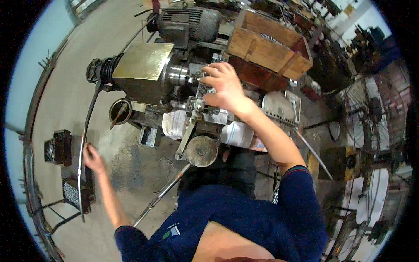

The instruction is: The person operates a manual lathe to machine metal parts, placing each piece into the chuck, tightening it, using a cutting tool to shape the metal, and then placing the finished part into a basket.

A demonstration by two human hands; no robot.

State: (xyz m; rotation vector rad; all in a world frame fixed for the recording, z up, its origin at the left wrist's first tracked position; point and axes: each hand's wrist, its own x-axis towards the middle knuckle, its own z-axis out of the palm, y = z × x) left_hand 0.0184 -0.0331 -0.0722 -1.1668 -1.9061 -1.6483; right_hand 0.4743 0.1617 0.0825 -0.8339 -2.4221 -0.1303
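A small metal lathe with a brass-coloured cover [146, 59] on its headstock stands in front of me. My right hand [224, 87] is over its tool slide [200, 105], just right of the shiny chuck [178, 75]. Its fingers and thumb are spread apart, and I see nothing held in them; the hand hides part of the slide. Low on the left, a long metal lever [80, 174] runs down from the headstock end. My left hand [94, 159] is at the lever, fingers curled against it. A round metal disc [201, 151] sits at the lathe's near side.
An electric motor [190, 24] is behind the headstock. At the back right stands a wooden box [266, 48] holding small metal parts. A round pot [120, 112] with a brush-like stick hangs left of the bed. Bins of small parts [74, 192] stand at the left.
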